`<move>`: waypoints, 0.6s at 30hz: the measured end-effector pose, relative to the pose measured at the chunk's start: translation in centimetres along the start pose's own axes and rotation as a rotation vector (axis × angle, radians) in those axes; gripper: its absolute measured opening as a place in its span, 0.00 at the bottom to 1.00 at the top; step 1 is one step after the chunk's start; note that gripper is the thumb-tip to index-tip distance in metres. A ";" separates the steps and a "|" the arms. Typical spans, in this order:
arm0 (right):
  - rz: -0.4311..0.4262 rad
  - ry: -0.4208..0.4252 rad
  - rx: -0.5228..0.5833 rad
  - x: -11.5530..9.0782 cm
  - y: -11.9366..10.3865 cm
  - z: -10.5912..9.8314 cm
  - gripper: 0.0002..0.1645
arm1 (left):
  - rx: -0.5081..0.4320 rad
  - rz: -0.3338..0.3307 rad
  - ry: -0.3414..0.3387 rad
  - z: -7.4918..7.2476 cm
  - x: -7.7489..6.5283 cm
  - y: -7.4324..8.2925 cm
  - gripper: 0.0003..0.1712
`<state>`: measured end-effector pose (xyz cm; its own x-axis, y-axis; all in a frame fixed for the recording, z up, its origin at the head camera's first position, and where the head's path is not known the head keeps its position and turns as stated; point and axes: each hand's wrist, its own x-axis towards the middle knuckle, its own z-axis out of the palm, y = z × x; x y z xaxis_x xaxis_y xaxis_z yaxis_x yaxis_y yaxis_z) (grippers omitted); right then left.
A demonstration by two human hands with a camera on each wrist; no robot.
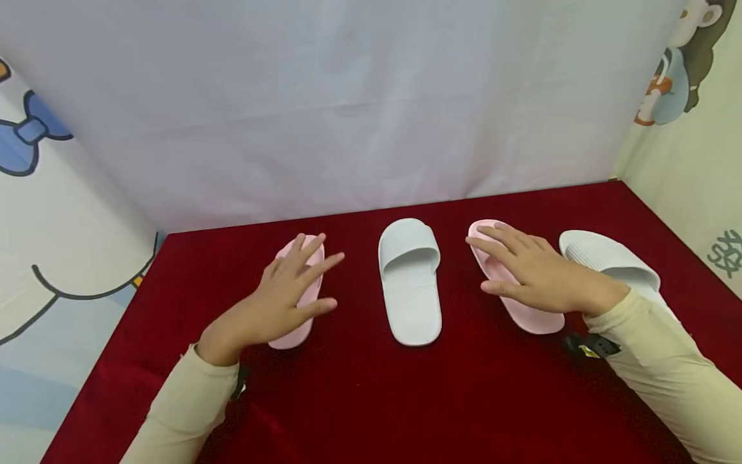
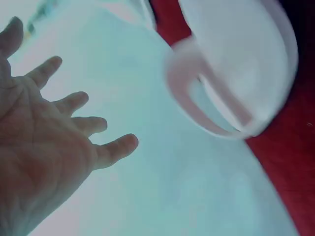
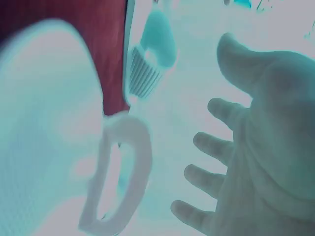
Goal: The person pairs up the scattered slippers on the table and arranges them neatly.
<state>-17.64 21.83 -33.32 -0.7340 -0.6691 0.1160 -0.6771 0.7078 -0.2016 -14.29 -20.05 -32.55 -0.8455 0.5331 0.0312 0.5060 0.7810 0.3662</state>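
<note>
Four slippers would be too exact a tally, so several slippers lie in a row on a dark red cloth. My left hand (image 1: 281, 296), fingers spread, is over the pink slipper (image 1: 297, 332) on the left and hides much of it. Over the other pink slipper (image 1: 530, 317) is my right hand (image 1: 530, 270), its fingers extended and holding nothing. Between the hands lies a white slipper (image 1: 411, 290), toe away from me. Another white slipper (image 1: 608, 258) sits partly behind my right forearm. Both wrist views show a palm (image 2: 39, 132) with no object in it.
The red cloth (image 1: 371, 399) covers the table. A white curtain (image 1: 348, 116) rises along its back edge, and printed cloth panels (image 1: 75, 212) stand at both sides. Dark wrist devices (image 1: 591, 346) show under the sleeves.
</note>
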 end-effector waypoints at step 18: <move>0.176 -0.124 0.121 1.3 5.8 1.0 0.32 | -0.092 -0.071 0.003 1.2 2.1 -7.8 0.28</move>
<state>-22.46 24.86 -35.34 -0.8229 -0.5660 -0.0500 -0.5227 0.7885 -0.3241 -19.87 -24.63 -36.45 -0.8794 0.4761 0.0046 0.4266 0.7837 0.4515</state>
